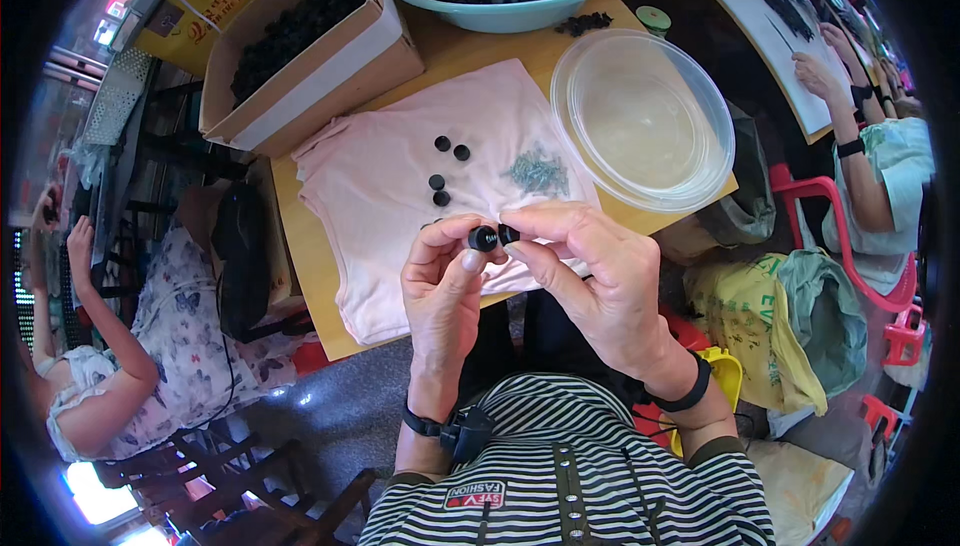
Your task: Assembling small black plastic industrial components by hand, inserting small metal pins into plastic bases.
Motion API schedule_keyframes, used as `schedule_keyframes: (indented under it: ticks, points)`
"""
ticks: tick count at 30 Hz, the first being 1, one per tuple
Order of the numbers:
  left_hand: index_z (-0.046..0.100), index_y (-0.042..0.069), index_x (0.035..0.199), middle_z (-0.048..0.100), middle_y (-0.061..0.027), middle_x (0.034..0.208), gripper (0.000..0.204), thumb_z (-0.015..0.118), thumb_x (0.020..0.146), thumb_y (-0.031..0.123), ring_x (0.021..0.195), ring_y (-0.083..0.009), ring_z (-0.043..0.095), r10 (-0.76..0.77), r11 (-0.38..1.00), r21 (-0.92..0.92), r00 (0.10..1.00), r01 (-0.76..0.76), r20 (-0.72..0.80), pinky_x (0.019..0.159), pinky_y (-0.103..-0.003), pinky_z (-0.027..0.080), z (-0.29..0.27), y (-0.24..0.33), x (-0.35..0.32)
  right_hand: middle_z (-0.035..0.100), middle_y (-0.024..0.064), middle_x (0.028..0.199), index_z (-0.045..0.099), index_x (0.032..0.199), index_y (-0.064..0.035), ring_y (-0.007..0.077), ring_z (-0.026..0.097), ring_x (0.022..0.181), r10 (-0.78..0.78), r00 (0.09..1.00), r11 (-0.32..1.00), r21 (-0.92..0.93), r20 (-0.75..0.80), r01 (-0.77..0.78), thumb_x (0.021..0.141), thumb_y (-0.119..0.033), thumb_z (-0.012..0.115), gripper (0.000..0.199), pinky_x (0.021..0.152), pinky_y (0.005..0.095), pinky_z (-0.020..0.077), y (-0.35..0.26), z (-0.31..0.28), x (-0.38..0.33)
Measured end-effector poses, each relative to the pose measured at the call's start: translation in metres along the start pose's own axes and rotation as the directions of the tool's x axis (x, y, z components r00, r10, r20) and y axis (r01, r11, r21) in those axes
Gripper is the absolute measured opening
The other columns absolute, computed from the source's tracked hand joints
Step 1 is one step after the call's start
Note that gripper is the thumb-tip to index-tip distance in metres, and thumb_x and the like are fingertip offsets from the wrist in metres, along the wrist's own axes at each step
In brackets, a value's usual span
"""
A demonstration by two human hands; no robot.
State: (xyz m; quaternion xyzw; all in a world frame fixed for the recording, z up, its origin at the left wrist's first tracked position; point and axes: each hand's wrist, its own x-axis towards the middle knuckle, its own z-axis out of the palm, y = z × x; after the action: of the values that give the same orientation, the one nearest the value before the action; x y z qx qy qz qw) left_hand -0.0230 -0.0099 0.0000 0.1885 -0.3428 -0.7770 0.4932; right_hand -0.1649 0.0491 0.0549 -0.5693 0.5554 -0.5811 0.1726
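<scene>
My left hand (446,281) is closed on a small black cylindrical cap (483,238), pinched between thumb and fingers over the near part of the pink cloth (385,236). Right beside it, my right hand (597,271) grips a second small black piece (508,234) at the fingertips, close against the first one. Past my hands, several round black caps (438,183) lie on the cloth. To their right is a loose pile of small clear greenish pieces (538,173), too fine to name.
A cardboard box (320,76) of black parts stands far left; a light blue basin (500,14) of black parts is at the back. A clear round plastic tub (645,121) sits on the right of the wooden table (312,308). People work at both sides, near a red stool (850,246).
</scene>
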Motion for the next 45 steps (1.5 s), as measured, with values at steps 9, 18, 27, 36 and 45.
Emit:
schedule_keyframes:
  ticks: [9, 18, 27, 36, 45]
  points:
    - [0.060, -0.001, 0.109, 0.063, -0.0113, 0.109, 0.029, 0.066, 0.081, -0.007, 0.096, -0.0148, 0.062, 0.030, 0.991, 0.131, 0.998, -0.023, -0.049, 0.089, -0.028, 0.050, 0.005, 0.003, 0.001, 0.067, 0.0130, 0.094, 0.064, 0.104, 0.0002, 0.0241, 0.067, 0.083, 0.007, 1.000, 1.000, -0.029, 0.011, -0.006, 0.079, 0.003, 0.067, 0.025, 0.069, 0.0301, 0.0542, 0.004, 0.001, 0.001]
    - [0.064, -0.001, 0.107, 0.062, -0.0097, 0.111, 0.028, 0.066, 0.080, -0.010, 0.093, -0.0120, 0.061, 0.079, 0.962, 0.264, 0.996, -0.065, -0.041, 0.085, -0.025, 0.050, 0.005, 0.002, 0.001, 0.066, 0.0138, 0.099, 0.065, 0.108, -0.0002, 0.0245, 0.066, 0.088, -0.021, 0.998, 0.998, -0.062, 0.060, 0.025, 0.080, 0.004, 0.065, 0.028, 0.074, 0.0307, 0.0544, 0.007, -0.002, 0.001]
    - [0.064, -0.002, 0.106, 0.061, -0.0108, 0.111, 0.027, 0.065, 0.080, -0.011, 0.095, -0.0141, 0.062, 0.066, 0.961, 0.272, 0.998, -0.056, -0.025, 0.087, -0.026, 0.051, 0.005, 0.003, 0.001, 0.065, 0.0142, 0.100, 0.065, 0.108, 0.0000, 0.0255, 0.065, 0.089, 0.044, 0.996, 0.998, -0.046, 0.074, -0.040, 0.082, 0.005, 0.063, 0.027, 0.075, 0.0312, 0.0536, 0.007, -0.001, -0.001]
    - [0.063, -0.003, 0.109, 0.061, -0.0112, 0.112, 0.027, 0.064, 0.082, -0.010, 0.096, -0.0157, 0.063, 0.037, 0.965, 0.258, 0.999, -0.036, 0.001, 0.088, -0.027, 0.052, 0.003, -0.001, 0.002, 0.065, 0.0146, 0.097, 0.065, 0.107, 0.0005, 0.0265, 0.065, 0.088, 0.050, 0.997, 0.997, -0.057, 0.062, -0.047, 0.081, 0.005, 0.062, 0.027, 0.074, 0.0314, 0.0535, 0.011, 0.000, -0.003]
    - [0.062, -0.003, 0.110, 0.063, -0.0100, 0.108, 0.028, 0.065, 0.083, -0.007, 0.094, -0.0150, 0.064, 0.013, 0.974, 0.225, 1.000, -0.009, -0.018, 0.088, -0.029, 0.053, 0.004, -0.004, 0.001, 0.065, 0.0149, 0.101, 0.065, 0.109, 0.0007, 0.0237, 0.066, 0.089, 0.054, 0.997, 0.993, -0.104, 0.060, -0.047, 0.084, 0.004, 0.061, 0.025, 0.074, 0.0297, 0.0547, 0.011, 0.001, -0.008]
